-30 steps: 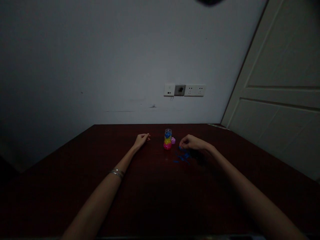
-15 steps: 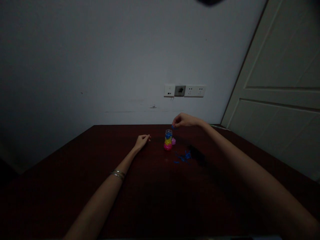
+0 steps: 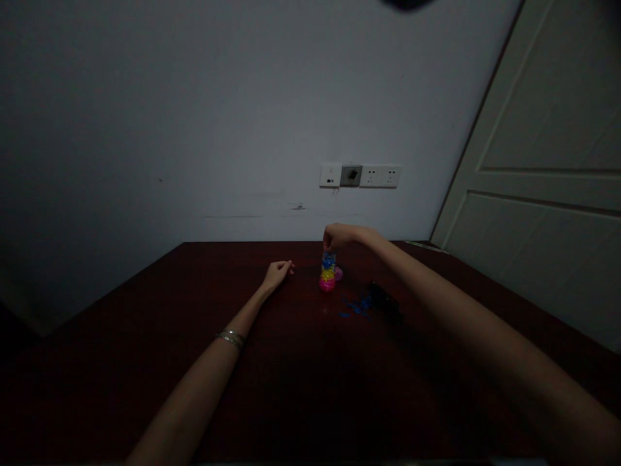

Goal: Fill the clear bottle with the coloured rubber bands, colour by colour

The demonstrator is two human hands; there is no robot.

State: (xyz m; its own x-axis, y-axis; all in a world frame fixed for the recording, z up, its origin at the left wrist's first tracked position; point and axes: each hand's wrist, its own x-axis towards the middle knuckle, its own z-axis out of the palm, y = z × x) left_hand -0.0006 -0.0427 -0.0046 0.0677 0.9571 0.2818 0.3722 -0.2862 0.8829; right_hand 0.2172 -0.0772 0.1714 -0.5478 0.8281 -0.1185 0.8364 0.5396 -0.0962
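A small clear jar (image 3: 327,274) stands upright on the dark red table, with pink, yellow and blue layers inside. My right hand (image 3: 336,238) is at the jar's mouth, its fingers pinched together and pointing down; what they hold is hidden. Resting on the table left of the jar, my left hand (image 3: 278,273) has its fingers curled together, and whether anything is in them is too small to tell. A pink object (image 3: 338,274) sits just behind the jar on its right. Several loose blue pieces (image 3: 359,305) lie to the right and nearer to me.
The dark red table (image 3: 291,362) reaches back to a grey wall with a row of sockets (image 3: 371,176). A pale panelled door (image 3: 548,188) stands at the right. The shadow of my right arm falls beside the blue pieces.
My right hand has moved left and slightly down, from beside the jar's top to its mouth. The blue bit at its fingertips is now out of sight. My left hand has stayed put.
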